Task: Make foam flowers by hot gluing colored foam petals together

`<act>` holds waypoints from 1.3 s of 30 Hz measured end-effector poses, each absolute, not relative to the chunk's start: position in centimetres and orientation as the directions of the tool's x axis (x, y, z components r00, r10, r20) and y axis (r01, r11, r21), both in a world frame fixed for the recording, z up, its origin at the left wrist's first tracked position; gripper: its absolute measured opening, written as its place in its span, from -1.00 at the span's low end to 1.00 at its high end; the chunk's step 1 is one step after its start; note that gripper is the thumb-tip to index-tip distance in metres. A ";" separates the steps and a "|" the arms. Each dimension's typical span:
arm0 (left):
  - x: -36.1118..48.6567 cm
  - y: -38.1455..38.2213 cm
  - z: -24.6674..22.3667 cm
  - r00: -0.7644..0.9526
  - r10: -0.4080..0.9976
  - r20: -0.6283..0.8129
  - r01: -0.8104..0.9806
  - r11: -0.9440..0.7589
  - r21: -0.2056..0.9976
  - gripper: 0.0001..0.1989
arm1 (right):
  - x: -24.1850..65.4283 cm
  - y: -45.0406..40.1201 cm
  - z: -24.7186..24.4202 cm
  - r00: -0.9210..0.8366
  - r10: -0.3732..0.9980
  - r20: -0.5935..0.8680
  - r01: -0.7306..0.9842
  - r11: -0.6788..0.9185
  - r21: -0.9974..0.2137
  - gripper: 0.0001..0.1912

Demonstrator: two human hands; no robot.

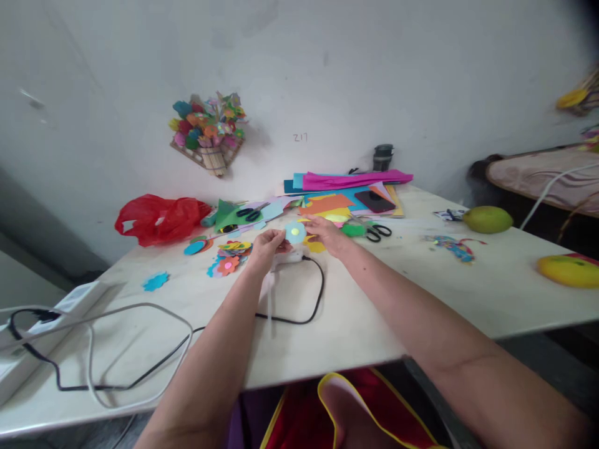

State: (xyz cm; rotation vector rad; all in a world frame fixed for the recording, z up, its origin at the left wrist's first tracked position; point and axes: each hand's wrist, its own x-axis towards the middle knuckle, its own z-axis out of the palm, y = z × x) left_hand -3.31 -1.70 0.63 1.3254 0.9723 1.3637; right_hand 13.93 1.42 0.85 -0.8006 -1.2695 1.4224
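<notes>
A light blue paper disc (289,238) with a small yellow centre is pinched at its left edge by my left hand (270,245). At the disc's right edge is my right hand (324,232), fingers stretched out and apart; whether they touch the disc I cannot tell. Yellow paper pieces (314,244) lie beneath the right hand. A white glue gun (289,257) rests on the table just below the left hand, partly hidden, with a black cord (322,288) looping from it. To the left lie stacked paper flowers (228,265).
Scissors with black handles (378,233) lie right of my hands, a second pair (249,214) at the back. Coloured sheets (327,203) and a phone (375,201) lie behind. A red plastic bag (161,219), power strip (51,337) with cables, and mangoes (488,219) stand around the table.
</notes>
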 end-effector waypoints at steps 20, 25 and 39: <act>-2.6 -1.8 0.5 0.073 0.982 0.177 -0.031 -0.175 0.984 -0.62 | 12.5 1.2 -0.1 -0.234 0.966 0.109 -0.157 0.073 -0.985 -0.70; -2.8 -1.6 0.4 0.070 0.980 0.184 -0.032 -0.182 0.983 -0.65 | 12.7 1.1 0.3 -0.251 0.964 0.091 -0.168 0.049 -0.985 -0.67; -2.7 -1.5 0.3 0.057 0.982 0.180 -0.010 -0.180 0.984 -0.66 | 12.6 1.4 -0.3 -0.257 0.958 0.127 -0.081 0.109 -0.991 -0.69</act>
